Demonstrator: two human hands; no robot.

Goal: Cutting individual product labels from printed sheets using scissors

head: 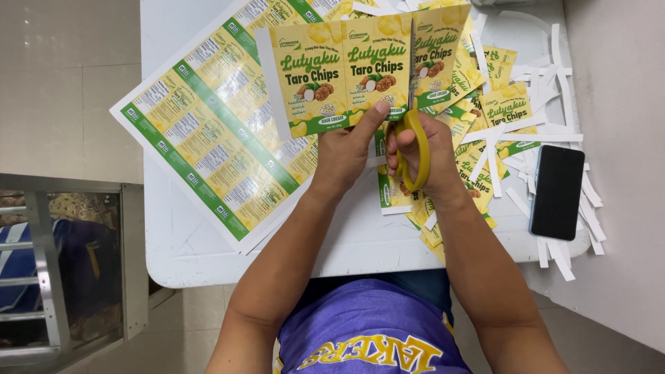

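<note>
My left hand pinches the near edge of a strip of yellow and green printed labels, holding it up over the white table. My right hand grips yellow-handled scissors. Their blades point away from me and sit in a cut between the middle label and the right-hand label of the strip.
A large uncut sheet of label backs lies on the table at the left. Cut labels and white paper trimmings are piled at the right. A black phone lies face down at the right edge.
</note>
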